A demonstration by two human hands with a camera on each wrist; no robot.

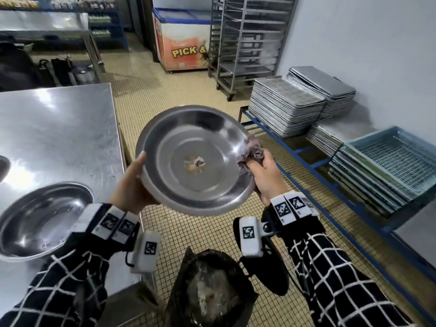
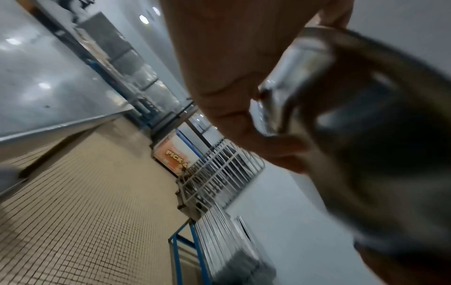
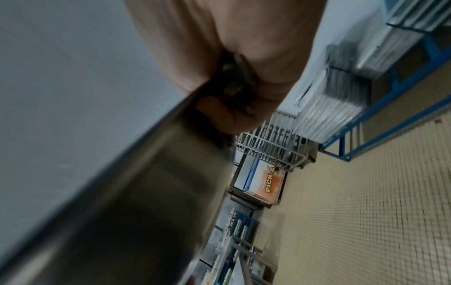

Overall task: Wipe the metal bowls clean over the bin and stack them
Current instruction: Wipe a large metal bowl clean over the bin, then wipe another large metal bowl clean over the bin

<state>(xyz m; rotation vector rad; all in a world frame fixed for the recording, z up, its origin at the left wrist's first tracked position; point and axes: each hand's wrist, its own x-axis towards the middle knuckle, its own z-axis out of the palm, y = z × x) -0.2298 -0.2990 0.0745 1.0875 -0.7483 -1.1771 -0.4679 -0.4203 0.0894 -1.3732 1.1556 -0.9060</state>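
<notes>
**Bowl held over the bin, cloth at its right rim**

I see my left hand gripping the metal bowl at its left rim, thumb hooked over the edge and pointing up, the other fingers underneath the outer wall; the left wrist view shows the thumb on the rim and a finger curled under the steel. The bowl is in the air, tilted with its opening toward me, above the black-lined bin on the tiled floor. A small patch of residue sits at the centre of the bowl's base.

My right hand is clamped around a crumpled purple-grey cloth, which is pressed against the bowl's right rim and inner wall. The hand is knuckles-up, wrist bent slightly inward. The right wrist view is blurred, but dark cloth shows bunched between the curled fingers beside the bowl's edge.

Both forearms are raised and angled inward, sleeves in black-and-white check. A second bowl rests on the steel surface to my left, well apart from the held one.
</notes>
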